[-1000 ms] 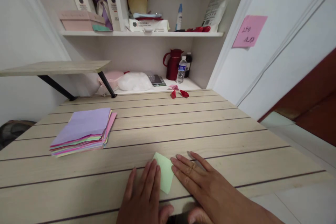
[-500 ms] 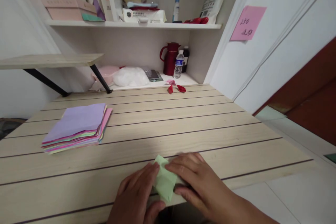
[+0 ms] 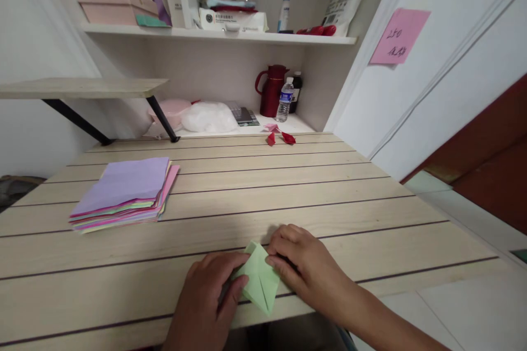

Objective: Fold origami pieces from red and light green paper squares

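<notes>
Head view: paper stack (image 3: pixel 119 189) off left, red folded piece (image 3: pixel 289 138) at back of table (image 3: pixel 329 197); green paper (image 3: pixel 261 279) near front edge, left hand (image 3: pixel 206 293) pinching its left side, right hand (image 3: pixel 307 263) its right.

White shelving (image 3: pixel 218 68) stands behind a pale, dark-lined table (image 3: pixel 329 197), with white wall (image 3: pixel 465 93) and tiled floor (image 3: pixel 473 301) at right.

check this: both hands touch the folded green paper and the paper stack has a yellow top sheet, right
Not yellow: in the head view, the paper stack has a purple top sheet; the left hand and right hand touch the folded green paper.
</notes>
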A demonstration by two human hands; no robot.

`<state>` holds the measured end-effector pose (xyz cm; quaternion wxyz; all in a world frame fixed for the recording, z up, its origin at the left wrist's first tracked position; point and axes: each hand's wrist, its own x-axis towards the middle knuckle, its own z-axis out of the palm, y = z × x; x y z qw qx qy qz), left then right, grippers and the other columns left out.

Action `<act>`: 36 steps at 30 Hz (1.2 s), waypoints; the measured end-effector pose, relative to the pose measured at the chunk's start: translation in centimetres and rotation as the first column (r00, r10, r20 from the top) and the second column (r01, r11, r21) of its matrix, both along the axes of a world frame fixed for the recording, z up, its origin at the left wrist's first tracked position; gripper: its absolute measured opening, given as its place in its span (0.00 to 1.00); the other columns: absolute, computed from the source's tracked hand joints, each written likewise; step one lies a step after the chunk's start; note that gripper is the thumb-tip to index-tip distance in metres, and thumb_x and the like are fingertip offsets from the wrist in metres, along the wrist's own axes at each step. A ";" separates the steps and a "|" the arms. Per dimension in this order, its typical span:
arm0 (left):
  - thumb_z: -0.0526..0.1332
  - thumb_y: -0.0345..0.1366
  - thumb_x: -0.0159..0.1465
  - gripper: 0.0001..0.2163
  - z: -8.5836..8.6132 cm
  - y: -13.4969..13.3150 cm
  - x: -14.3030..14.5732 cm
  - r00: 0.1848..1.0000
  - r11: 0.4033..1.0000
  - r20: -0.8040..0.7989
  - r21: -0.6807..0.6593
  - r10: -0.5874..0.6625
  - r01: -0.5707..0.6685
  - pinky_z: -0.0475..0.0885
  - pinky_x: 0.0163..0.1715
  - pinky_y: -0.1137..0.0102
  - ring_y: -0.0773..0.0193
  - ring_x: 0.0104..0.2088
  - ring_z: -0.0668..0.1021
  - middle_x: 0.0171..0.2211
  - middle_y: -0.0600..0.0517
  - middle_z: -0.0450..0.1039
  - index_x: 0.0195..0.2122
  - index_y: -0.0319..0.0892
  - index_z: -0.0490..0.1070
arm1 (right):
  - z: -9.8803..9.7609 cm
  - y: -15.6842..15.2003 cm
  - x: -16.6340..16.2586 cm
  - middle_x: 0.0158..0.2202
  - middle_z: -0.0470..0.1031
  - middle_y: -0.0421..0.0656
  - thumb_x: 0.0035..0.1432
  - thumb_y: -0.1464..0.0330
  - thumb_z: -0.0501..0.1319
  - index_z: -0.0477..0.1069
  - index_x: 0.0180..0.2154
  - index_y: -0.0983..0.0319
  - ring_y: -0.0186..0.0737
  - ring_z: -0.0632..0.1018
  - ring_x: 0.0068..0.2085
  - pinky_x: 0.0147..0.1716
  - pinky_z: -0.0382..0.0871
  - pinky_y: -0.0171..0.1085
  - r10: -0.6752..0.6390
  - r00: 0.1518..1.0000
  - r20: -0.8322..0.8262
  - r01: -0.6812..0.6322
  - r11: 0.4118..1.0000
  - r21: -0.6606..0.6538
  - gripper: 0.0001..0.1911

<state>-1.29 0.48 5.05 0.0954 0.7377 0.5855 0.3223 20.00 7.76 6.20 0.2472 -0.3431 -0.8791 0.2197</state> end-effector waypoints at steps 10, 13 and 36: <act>0.59 0.33 0.63 0.08 -1.4 0.8 1.0 0.987 0.990 0.075 0.022 0.140 -0.142 0.76 0.35 0.62 0.60 0.35 0.80 0.33 0.54 0.79 0.40 0.52 0.76 | -0.1 0.1 -0.7 0.34 0.72 0.41 0.63 0.69 0.61 0.69 0.34 0.59 0.43 0.74 0.36 0.35 0.65 0.39 -0.099 0.990 0.099 0.099 0.995 0.009 0.03; 0.58 0.31 0.63 0.08 -1.8 0.8 1.1 0.990 0.987 0.008 0.079 0.142 -0.142 0.77 0.34 0.61 0.59 0.34 0.80 0.34 0.53 0.78 0.42 0.48 0.74 | -0.4 0.2 -1.0 0.36 0.73 0.42 0.63 0.70 0.60 0.69 0.37 0.59 0.45 0.74 0.37 0.36 0.66 0.41 -0.141 0.977 0.160 0.136 0.990 0.042 0.01; 0.53 0.29 0.62 0.23 -2.7 -2.3 -1.5 0.737 0.920 -0.675 0.308 0.031 0.244 0.32 0.69 0.60 0.67 0.68 0.57 0.60 0.60 0.71 0.58 0.49 0.69 | -1.0 -2.5 2.8 0.67 0.59 0.51 0.63 0.42 0.50 0.54 0.66 0.70 0.62 0.60 0.66 0.61 0.55 0.59 0.088 0.878 0.470 -0.358 0.774 0.522 0.46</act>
